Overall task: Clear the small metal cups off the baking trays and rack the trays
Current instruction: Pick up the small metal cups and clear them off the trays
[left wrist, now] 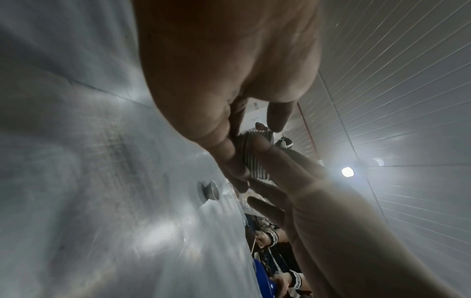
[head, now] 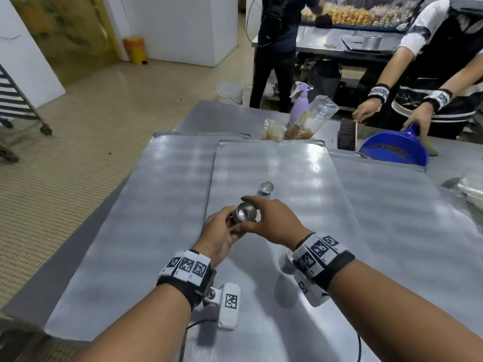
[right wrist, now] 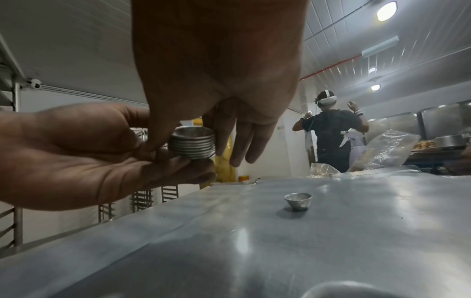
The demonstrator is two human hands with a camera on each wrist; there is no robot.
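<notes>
Above tray centre: nested stack of cups [right wrist: 192, 145] held off the metal, about 8 rims showing.
Left hand [head: 222, 232]: curled under and around the stack, cradling its base.
Right hand [head: 274, 220]: thumb and forefinger pinching the top rim; other fingers [right wrist: 244, 141] straight and apart.
Step in hand: likely seating the top cup; best pressed square and level to avoid jamming.
Loose cup [head: 266, 187]: upright at 12 o'clock, near the hands.
Another cup [head: 288, 259]: at 5 o'clock, mostly hidden under the right wrist.
Top tray [head: 274, 163]: overlaps trays at 9 and 3 o'clock.
Edges: blue scoop [head: 394, 150] at 2 o'clock; bags at 12.
Open room: bare tray metal at 9 and 3 o'clock.
Rack [head: 15, 100]: at 10 o'clock, across open floor.
</notes>
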